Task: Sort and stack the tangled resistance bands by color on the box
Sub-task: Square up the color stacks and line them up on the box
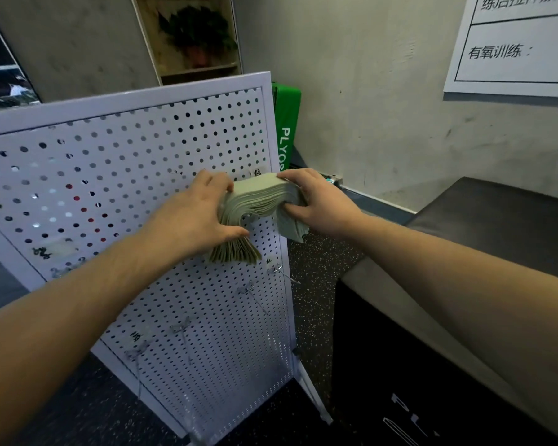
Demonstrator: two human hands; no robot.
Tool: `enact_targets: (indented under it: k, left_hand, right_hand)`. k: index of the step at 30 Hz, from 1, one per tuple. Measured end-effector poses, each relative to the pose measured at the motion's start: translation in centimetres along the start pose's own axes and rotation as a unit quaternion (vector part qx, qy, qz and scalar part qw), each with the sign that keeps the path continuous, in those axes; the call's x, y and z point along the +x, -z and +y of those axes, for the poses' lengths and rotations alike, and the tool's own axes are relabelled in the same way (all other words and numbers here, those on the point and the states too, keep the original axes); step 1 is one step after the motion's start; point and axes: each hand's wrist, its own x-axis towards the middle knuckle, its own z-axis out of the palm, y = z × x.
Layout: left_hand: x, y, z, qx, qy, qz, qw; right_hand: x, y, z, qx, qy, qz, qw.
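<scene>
Item: bundle of pale green resistance bands (261, 202), many thin loops layered, held mid-air in front of white pegboard (116, 175), not yet on black box (484, 226) to the right. Left hand (190, 220) clamps lower-left end, thumb under; right hand (319, 201) pinches upper-right end, both grasping bands. Handling, est.: light, soft, floppy, layers likely slide apart; support w/ both ends or under the middle. Text: green pad (285, 123) reads "PLYOS…"; wall notice (516, 43) reads "有氧训练:"; small pegboard tags illegible.
</scene>
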Motion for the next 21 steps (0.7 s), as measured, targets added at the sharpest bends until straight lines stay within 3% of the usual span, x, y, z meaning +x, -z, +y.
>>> enact_targets:
  k: [10,21]
  left_hand:
    - [0.3,1.0,0.2,-0.001,-0.006,-0.034,0.999]
    - [1.1,3.3,4.0,0.067,-0.02,0.003,0.998]
  right_hand:
    - [-0.9,1.2,0.2,0.002,-0.034,-0.016,0.999]
    - [-6.9,6.0,3.3,0.003,-0.091,0.023,0.996]
